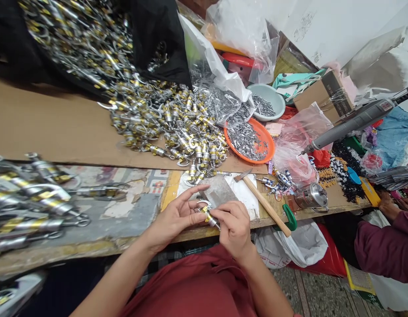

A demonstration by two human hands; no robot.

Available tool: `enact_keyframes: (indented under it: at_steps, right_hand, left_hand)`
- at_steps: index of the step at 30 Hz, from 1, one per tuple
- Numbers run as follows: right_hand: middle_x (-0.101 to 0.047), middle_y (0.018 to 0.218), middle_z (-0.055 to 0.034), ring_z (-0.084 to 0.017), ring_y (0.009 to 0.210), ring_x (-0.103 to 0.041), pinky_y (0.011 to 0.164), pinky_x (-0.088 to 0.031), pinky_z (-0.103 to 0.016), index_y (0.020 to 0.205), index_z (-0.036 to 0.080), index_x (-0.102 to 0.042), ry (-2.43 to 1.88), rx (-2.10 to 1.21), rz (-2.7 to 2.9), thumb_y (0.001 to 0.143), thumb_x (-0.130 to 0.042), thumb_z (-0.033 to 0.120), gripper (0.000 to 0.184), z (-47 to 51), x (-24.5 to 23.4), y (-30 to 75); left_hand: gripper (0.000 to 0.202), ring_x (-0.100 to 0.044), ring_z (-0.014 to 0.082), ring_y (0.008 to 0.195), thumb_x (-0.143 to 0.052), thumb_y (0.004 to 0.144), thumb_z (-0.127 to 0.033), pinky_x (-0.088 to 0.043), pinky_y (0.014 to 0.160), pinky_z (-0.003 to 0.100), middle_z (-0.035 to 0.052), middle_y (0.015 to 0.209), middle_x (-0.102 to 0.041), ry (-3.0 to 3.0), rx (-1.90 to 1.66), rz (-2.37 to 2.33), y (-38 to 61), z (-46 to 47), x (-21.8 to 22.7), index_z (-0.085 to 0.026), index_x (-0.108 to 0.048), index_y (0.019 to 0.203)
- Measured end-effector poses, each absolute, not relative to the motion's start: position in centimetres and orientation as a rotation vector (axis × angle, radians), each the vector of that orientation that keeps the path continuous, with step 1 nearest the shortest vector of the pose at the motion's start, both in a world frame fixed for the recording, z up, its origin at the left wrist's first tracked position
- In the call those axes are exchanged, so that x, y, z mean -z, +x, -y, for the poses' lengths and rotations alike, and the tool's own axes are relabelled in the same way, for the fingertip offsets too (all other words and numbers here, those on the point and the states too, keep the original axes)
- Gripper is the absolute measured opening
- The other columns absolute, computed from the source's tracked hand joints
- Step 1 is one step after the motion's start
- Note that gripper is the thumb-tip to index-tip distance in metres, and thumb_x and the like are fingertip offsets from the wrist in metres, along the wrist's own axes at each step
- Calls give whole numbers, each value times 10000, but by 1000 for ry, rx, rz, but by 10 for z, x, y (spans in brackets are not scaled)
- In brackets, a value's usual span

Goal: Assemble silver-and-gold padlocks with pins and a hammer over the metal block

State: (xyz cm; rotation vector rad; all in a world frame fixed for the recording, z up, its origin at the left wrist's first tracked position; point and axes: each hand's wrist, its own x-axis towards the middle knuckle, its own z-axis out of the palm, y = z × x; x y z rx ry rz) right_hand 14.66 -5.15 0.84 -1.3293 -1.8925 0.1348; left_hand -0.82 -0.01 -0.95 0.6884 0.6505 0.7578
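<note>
My left hand [176,218] and my right hand [235,226] come together at the table's front edge. Between them is a small silver metal clip [208,212] with a curved hook and a yellow band, like those heaped behind. My left thumb and fingers pinch its hook end, and my right fingers are closed on its other side. Just beyond my fingers a flat grey metal block [221,192] lies on white paper [245,193]. A hammer [265,204] with a wooden handle rests to the right of the block, its handle overhanging the edge.
A large heap of similar clips [171,121] covers the back; more clips [35,202] lie at left. An orange plate [273,147] and a pale bowl [280,102] hold small metal parts. An electric screwdriver [352,123] hangs at right. Another person's sleeve [385,240] shows far right.
</note>
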Motion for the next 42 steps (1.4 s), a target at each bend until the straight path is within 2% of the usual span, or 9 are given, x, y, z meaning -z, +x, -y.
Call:
enact_keyframes:
  at_steps: [14, 23, 32, 42]
  right_hand:
    - [-654, 793, -47, -163, 766, -553, 666, -458, -310, 906, 189, -673, -1364, -93, 1948, 885, -415, 97, 274, 52, -12, 146]
    - [-657, 796, -64, -169, 778, -561, 684, -489, -305, 923, 174, -663, -1355, -31, 1915, 884, -406, 83, 276, 52, -10, 144]
    - [-636, 815, -68, -157, 760, -580, 660, -492, -287, 919, 168, -664, -1417, -196, 1837, 856, -408, 51, 288, 51, -17, 150]
    - [-622, 789, -78, -174, 756, -543, 666, -463, -295, 937, 157, -661, -1487, 9, 2049, 885, -355, 68, 323, 54, -22, 143]
  left_hand:
    - [704, -597, 115, 628, -783, 626, -186, -496, 599, 217, -20, 733, -633, 643, -749, -638, -8, -1, 13, -229, -449, 1245]
    - [681, -602, 102, 621, -788, 629, -201, -504, 608, 204, -37, 742, -624, 617, -737, -662, -8, 2, 4, -243, -443, 1215]
    - [659, -629, 132, 665, -768, 644, -211, -517, 651, 247, -27, 763, -634, 658, -729, -681, -8, 3, 3, -236, -421, 1203]
    - [648, -619, 124, 633, -774, 638, -226, -522, 607, 234, -18, 759, -624, 669, -761, -669, -6, 2, 15, -231, -449, 1198]
